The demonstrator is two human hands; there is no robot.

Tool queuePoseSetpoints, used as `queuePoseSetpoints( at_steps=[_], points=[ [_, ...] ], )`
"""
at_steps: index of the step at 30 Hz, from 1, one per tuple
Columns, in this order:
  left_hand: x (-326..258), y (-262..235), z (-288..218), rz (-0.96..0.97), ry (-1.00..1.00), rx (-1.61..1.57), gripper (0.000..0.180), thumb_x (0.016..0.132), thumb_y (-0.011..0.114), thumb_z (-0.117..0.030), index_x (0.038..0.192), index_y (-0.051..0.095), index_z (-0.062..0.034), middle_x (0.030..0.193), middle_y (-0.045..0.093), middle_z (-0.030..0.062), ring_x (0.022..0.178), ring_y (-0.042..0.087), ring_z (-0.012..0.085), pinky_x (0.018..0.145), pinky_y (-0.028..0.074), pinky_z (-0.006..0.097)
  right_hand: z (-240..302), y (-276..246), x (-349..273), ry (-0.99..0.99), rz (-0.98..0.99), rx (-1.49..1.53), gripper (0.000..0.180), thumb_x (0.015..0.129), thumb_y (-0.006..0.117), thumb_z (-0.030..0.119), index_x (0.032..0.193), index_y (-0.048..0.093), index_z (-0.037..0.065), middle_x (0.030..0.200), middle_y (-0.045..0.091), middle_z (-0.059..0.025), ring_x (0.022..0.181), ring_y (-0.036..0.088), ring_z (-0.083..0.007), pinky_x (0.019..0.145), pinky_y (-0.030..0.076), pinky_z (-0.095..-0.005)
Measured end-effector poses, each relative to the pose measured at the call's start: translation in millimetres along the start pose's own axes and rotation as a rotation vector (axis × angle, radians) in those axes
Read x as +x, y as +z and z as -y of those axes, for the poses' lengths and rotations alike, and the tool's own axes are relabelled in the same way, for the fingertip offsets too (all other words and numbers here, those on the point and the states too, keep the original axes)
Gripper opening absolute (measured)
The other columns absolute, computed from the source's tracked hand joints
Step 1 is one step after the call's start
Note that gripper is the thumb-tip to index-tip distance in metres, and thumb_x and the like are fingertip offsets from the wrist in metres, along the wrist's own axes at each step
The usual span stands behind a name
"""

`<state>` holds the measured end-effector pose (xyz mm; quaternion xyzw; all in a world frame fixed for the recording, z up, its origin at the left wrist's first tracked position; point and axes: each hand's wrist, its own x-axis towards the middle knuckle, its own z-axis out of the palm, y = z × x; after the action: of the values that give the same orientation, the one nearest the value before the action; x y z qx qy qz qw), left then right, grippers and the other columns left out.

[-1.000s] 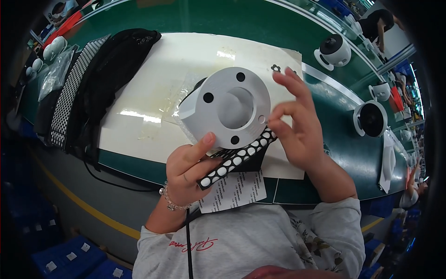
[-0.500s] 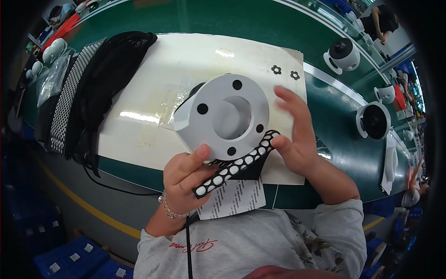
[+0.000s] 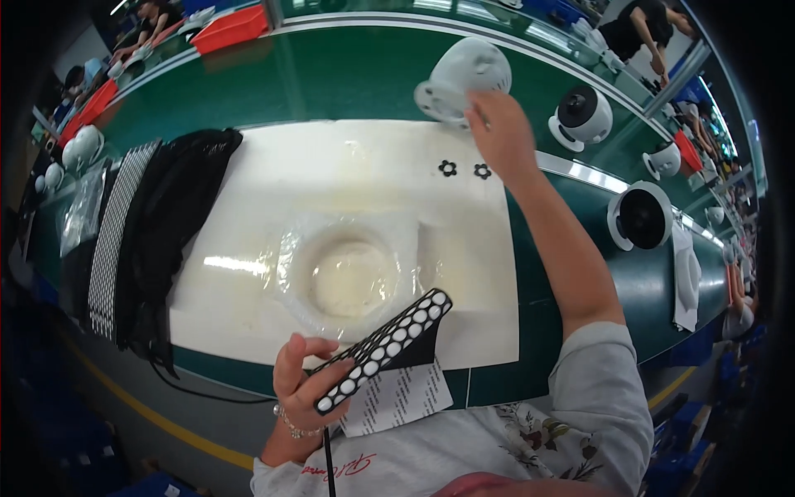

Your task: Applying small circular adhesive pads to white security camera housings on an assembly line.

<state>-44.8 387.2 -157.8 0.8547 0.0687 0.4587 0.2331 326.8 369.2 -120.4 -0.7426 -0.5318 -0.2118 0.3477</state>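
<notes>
Item one: our left hand (image 3: 302, 383), near edge of the bench, fingers curled and pinching a black strip dotted with round white stickers (image 3: 383, 348), which slants up to the right over a printed paper sheet (image 3: 396, 396).

Item two: our right hand (image 3: 499, 132), stretched to the far side, fingers lightly bent and resting against a white dome-shaped plastic camera housing (image 3: 460, 76) standing on the green belt (image 3: 331, 74); we cannot tell whether they grip it.

Item three: a white rectangular mat (image 3: 273, 190) with a clear moulded plastic cradle (image 3: 348, 273) at centre and two small black flower-shaped washers (image 3: 464, 170) just near the right hand.

Item four: black mesh fabric (image 3: 174, 215), left.
</notes>
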Motion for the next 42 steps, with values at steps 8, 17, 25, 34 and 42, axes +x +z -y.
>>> queuePoseSetpoints(
  at_steps=[8, 17, 25, 34, 42],
  points=[
    [-2.1, -3.1, 4.5, 0.013, 0.006, -0.047, 0.013, 0.073, 0.063, -0.006, 0.081, 0.055, 0.0016, 0.137, 0.022, 0.0199, 0.077, 0.057, 0.0245, 0.048, 0.046, 0.023, -108.2, 25.7, -11.2, 0.273, 0.422, -0.155, 0.033, 0.085, 0.045, 0.027, 0.111, 0.054, 0.008, 0.115, 0.052, -0.0102, 0.108, 0.046, -0.0278, 0.089, 0.038, -0.0350],
    [6.3, 0.1, -1.3, -0.007, -0.122, -0.027, 0.016, 0.076, 0.061, -0.008, 0.086, 0.051, -0.0005, 0.119, 0.045, 0.0206, 0.073, 0.059, 0.0238, 0.054, 0.046, 0.027, -202.8, -25.9, -65.0, 0.749, -0.066, -0.687, 0.034, 0.079, 0.054, 0.036, 0.101, 0.054, 0.010, 0.112, 0.052, -0.0086, 0.111, 0.043, -0.0267, 0.089, 0.028, -0.0541],
    [17.7, -1.0, -8.7, 0.009, -0.226, -0.064, 0.019, 0.071, 0.066, -0.012, 0.078, 0.055, 0.0006, 0.081, 0.062, 0.0155, 0.066, 0.059, 0.0247, 0.059, 0.045, 0.031, -106.5, -85.6, -40.7, 0.264, -0.266, -0.466, 0.035, 0.081, 0.057, 0.032, 0.099, 0.055, 0.001, 0.093, 0.060, -0.0145, 0.083, 0.057, -0.0303, 0.074, 0.044, -0.0345],
    [22.0, -0.1, -6.4, 0.100, -0.021, -0.143, 0.026, 0.062, 0.065, -0.007, 0.084, 0.052, -0.0035, 0.083, 0.062, 0.0132, 0.061, 0.057, 0.0232, 0.055, 0.044, 0.031, 117.6, -68.1, -21.9, 0.367, 0.278, 1.301, 0.035, 0.083, 0.056, 0.014, 0.115, 0.045, 0.006, 0.084, 0.055, -0.0013, 0.071, 0.052, -0.0045, 0.058, 0.039, -0.0148],
    [19.3, 0.0, -10.3, 0.066, -0.068, -0.180, 0.017, 0.064, 0.062, -0.001, 0.079, 0.055, -0.0008, 0.073, 0.060, 0.0116, 0.060, 0.056, 0.0253, 0.055, 0.044, 0.031, 151.7, -48.4, -39.6, 0.330, 0.561, 1.059, 0.032, 0.082, 0.057, 0.018, 0.110, 0.049, 0.005, 0.092, 0.054, -0.0050, 0.083, 0.050, -0.0104, 0.071, 0.041, -0.0227]
  ],
)
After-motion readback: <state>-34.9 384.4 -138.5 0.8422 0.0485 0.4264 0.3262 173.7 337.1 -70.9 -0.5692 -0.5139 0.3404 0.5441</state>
